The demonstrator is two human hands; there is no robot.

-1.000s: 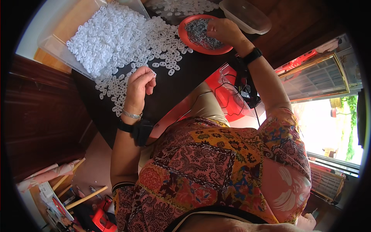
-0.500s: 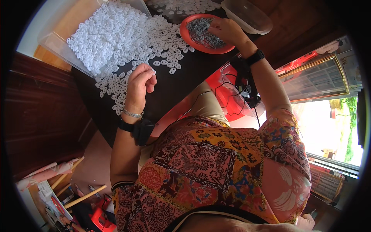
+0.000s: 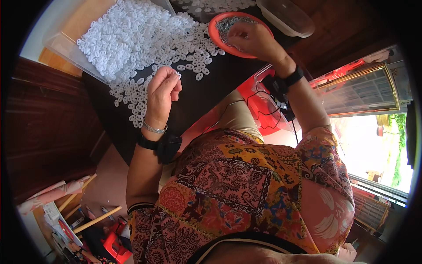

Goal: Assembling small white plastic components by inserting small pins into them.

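Note:
My left hand [image 3: 161,92] is closed in a pinch above the black table [image 3: 193,103]. Between its thumb and forefinger shows the edge of a small white oval plastic piece [image 3: 177,75]. Over the near side of a red bowl [image 3: 214,34], my right hand [image 3: 259,42] is closed with fingertips together. A glint of a small metal piece [image 3: 246,36] shows at those fingers; its exact shape is too small to tell. Many thin grey metal pieces [image 3: 226,23] lie in the bowl, partly hidden by this hand.
A large heap of white two-holed oval pieces [image 3: 127,39] spills from a tipped clear plastic bin [image 3: 66,55] onto the table. An empty clear tub [image 3: 290,20] lies beyond the bowl. Below the table edge are a red container [image 3: 268,125] and black cables [image 3: 228,105].
My right hand has lifted out of the metal pieces and drawn slightly nearer, its fingers now curled together. The left hand keeps its pinch on the white piece, barely shifted.

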